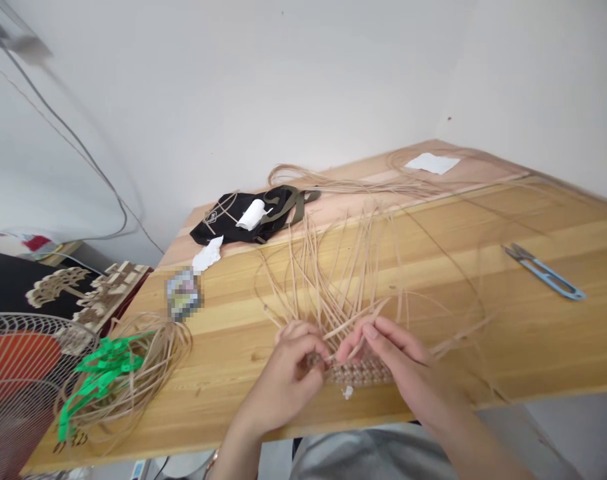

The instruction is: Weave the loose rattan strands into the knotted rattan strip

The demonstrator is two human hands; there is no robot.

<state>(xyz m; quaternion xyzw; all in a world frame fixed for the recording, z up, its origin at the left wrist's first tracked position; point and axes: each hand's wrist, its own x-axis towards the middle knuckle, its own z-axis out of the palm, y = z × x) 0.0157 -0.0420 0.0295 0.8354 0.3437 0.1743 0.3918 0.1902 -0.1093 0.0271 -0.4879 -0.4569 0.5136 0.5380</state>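
Woven piece [366, 373] lies near the close edge of the table [223, 380], in front of the body, partly under both hands; probably set there for short reach. Its loose strands [311, 267] fan toward the wall, which likely leaves the woven edge accessible. Blue snips [558, 283] lie well off to the right, away from the fingers. Coiled bundle with green ties [103, 367] sits far left, apart from the weave.

Left hand [288, 377]: thumb and forefinger close together at the weave's left part, seemingly clamped on its edge, as if to steady it. Right hand [408, 357]: thumb and forefinger pinched on a thin strand [362, 343], just above the weave; exact grip blurred. Forearms come in from the near side and converge, wrists low, knuckles up, fingertips near each other but apart.
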